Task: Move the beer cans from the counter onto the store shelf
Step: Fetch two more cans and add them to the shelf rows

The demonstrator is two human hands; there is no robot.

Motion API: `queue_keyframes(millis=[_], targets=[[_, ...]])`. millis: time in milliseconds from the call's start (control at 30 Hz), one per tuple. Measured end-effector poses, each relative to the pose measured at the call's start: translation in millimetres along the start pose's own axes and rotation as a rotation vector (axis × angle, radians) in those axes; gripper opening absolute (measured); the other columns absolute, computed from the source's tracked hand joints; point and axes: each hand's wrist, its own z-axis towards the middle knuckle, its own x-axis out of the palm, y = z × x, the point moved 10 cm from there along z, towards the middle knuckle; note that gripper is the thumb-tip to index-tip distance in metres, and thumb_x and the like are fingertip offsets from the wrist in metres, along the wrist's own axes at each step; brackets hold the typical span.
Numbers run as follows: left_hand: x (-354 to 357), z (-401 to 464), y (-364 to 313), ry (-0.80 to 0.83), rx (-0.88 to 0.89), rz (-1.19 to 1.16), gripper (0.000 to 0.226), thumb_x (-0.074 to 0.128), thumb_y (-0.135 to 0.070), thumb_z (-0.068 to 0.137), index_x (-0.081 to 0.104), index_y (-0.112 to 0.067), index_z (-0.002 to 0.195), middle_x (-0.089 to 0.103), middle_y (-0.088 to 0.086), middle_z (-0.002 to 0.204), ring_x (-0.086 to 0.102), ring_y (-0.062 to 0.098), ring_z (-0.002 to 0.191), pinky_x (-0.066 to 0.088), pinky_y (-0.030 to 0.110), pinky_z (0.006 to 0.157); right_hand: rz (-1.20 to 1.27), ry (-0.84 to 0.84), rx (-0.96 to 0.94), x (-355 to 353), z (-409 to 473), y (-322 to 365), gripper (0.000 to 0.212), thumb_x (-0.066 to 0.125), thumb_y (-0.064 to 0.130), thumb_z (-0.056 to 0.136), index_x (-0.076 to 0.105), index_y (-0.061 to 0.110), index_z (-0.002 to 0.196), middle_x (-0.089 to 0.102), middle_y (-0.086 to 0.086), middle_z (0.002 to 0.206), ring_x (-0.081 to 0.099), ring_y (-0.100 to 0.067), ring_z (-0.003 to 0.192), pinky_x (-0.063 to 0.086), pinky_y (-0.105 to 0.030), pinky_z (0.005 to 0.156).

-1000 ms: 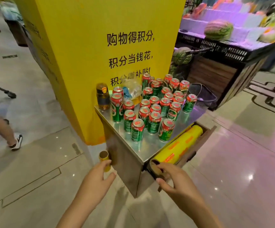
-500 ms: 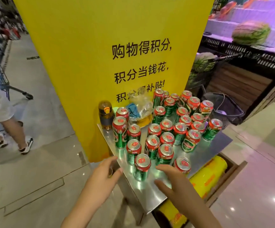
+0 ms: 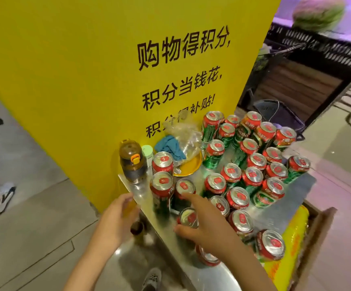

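Red-topped front can (image 3: 188, 217) between thumb and forefinger of right hand (image 3: 208, 225), closing, not clamped | left hand (image 3: 115, 219) relaxed, empty, at counter (image 3: 141, 192) edge, likely ready for a second | beer cans (image 3: 252, 175) upright, clustered there | shelf unseen

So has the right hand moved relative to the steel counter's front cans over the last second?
Yes. The right hand has come up from the yellow roll onto the steel counter, reaching among the front red-and-green beer cans.

A yellow pillar (image 3: 86, 80) (black printed characters) stands on grey tiled floor (image 3: 34, 217); purple-lit produce stand (image 3: 317, 49) behind.
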Motion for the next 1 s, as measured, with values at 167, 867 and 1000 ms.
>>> queue_keyframes(millis=[167, 867, 1000], targets=[[-7, 66, -9, 0.078, 0.080, -0.027, 0.037, 0.058, -0.021, 0.091, 0.052, -0.018, 0.128, 0.057, -0.005, 0.122, 0.050, 0.012, 0.118, 0.041, 0.031, 0.096, 0.111, -0.203, 0.053, 13, 49, 11, 0.083, 0.079, 0.053, 0.062, 0.036, 0.039, 0.132, 0.044, 0.023, 0.129, 0.041, -0.002, 0.121, 0.038, -0.023, 0.100], [55, 121, -38, 0.463, 0.193, -0.212, 0.055, 0.056, -0.026, 0.090, 0.036, -0.030, 0.141, 0.044, -0.008, 0.143, 0.038, 0.011, 0.133, 0.032, 0.042, 0.112, 0.184, -0.534, 0.325, 39, 73, -4, 0.065, 0.078, 0.045, 0.055, 0.046, 0.039, 0.112, 0.056, 0.020, 0.108, 0.055, -0.003, 0.104, 0.049, -0.032, 0.084], [60, 124, -43, 0.483, 0.185, -0.260, 0.055, 0.062, -0.013, 0.086, 0.043, -0.029, 0.135, 0.053, -0.009, 0.131, 0.044, 0.008, 0.125, 0.036, 0.035, 0.108, 0.234, -0.572, 0.325, 36, 66, 0, 0.066, 0.082, 0.040, 0.053, 0.050, 0.040, 0.110, 0.059, 0.022, 0.104, 0.056, 0.000, 0.100, 0.049, -0.025, 0.083]])
